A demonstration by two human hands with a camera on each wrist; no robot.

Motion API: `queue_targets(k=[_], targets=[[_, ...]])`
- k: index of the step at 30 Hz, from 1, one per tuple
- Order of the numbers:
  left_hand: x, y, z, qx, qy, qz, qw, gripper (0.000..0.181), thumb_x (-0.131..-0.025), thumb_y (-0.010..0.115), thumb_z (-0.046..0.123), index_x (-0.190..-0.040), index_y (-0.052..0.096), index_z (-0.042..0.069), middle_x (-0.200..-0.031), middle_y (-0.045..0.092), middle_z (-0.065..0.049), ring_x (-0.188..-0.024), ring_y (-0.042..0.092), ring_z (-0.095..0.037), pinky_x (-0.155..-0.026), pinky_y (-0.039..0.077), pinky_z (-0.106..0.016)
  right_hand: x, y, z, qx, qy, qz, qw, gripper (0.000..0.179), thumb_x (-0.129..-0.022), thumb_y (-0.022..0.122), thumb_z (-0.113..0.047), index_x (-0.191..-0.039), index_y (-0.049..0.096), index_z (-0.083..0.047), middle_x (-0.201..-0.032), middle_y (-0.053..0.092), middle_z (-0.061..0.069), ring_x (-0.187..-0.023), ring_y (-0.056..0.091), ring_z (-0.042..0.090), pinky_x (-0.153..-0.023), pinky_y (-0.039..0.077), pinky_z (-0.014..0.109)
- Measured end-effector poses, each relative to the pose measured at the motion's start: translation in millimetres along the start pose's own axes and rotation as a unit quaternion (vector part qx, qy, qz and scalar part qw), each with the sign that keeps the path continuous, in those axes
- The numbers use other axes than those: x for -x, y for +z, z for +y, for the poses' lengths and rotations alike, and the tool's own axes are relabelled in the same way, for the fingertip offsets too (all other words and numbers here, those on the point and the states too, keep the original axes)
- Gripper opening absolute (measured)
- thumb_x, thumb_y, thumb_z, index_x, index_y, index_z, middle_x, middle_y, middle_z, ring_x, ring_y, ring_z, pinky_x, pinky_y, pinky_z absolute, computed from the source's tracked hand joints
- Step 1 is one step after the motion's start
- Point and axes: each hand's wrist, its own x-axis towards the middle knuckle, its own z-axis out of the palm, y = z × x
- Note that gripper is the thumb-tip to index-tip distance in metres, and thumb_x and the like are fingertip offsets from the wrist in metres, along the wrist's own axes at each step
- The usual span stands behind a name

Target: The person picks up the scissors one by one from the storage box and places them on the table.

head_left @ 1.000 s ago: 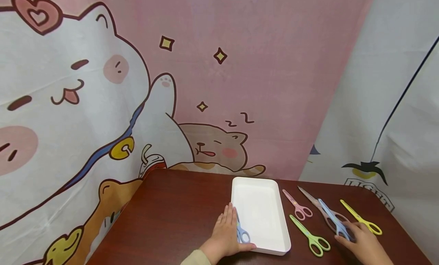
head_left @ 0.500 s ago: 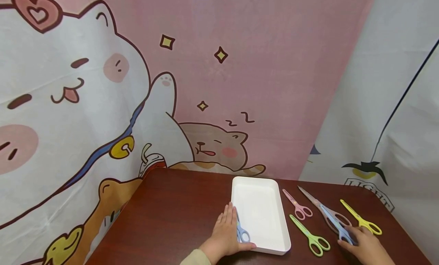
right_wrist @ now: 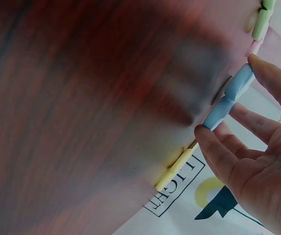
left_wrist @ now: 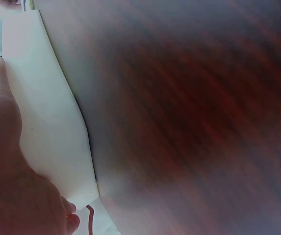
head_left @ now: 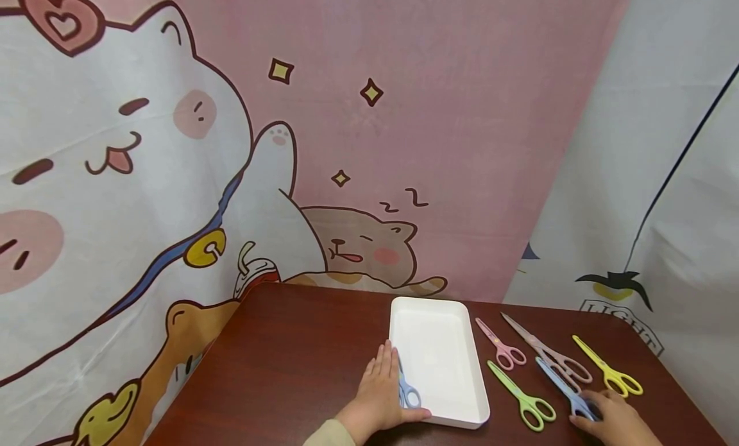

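Observation:
A white rectangular tray [head_left: 440, 362] lies on the table, with a pair of blue scissors [head_left: 409, 393] inside along its left wall. My left hand [head_left: 378, 391] rests against the tray's left side, fingers straight, thumb across the near left corner. That hand partly hides the scissors in the tray. At the right, my right hand [head_left: 614, 418] pinches the handles of another pair of light-blue scissors [head_left: 559, 383] between thumb and fingers; its blades point away to the left. In the right wrist view these blue handles [right_wrist: 228, 95] are seen edge-on, low by the table.
Pink scissors [head_left: 501, 345], green scissors [head_left: 522, 397] and yellow scissors [head_left: 609, 367] lie right of the tray. Large mauve-handled scissors [head_left: 545, 350] lie just beyond the held pair. A printed cloth [head_left: 473, 144] hangs behind the dark wooden table [head_left: 300, 350].
My right hand has brought the light-blue scissors lower and nearer, off the large mauve-handled scissors, whose handles now show more. The left hand and tray have stayed put.

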Motion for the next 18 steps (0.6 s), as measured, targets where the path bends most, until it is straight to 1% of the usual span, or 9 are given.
queue_targets(k=[7,14,18], targets=[[-0.1,-0.1,0.4,0.001,-0.002,-0.006,1.0,0.134,-0.057,0.039,0.095,-0.15,0.018,0.002,-0.158,0.01,-0.017,-0.146,0.013,-0.029,-0.113,0.026,-0.043,-0.5,2.9,0.6,0.01,-0.003,-0.006,0.9999,0.092,-0.067,0.071,-0.065,-0.116,0.056,0.012,-0.099,0.055,0.029,-0.091,0.056,0.045,-0.074,0.047,0.054],[-0.6,-0.6,0.5,0.005,-0.005,-0.014,0.9999,0.133,-0.058,0.042,0.094,-0.151,0.017,0.002,-0.159,0.008,-0.016,-0.146,0.011,-0.028,-0.113,0.026,-0.043,4.0,1.3,-2.4,0.01,-0.013,-0.009,0.9998,0.085,-0.071,0.072,-0.058,-0.116,0.055,0.013,-0.097,0.056,0.025,-0.088,0.057,0.041,-0.073,0.047,0.053],[-0.5,-0.7,0.6,0.005,-0.005,-0.016,0.9999,0.134,-0.057,0.04,0.095,-0.151,0.016,0.002,-0.159,0.008,-0.016,-0.146,0.011,-0.028,-0.113,0.025,-0.043,6.5,0.7,-4.8,0.009,-0.015,-0.007,0.9998,0.085,-0.071,0.073,-0.057,-0.115,0.055,0.014,-0.095,0.056,0.022,-0.086,0.058,0.038,-0.072,0.047,0.053]])
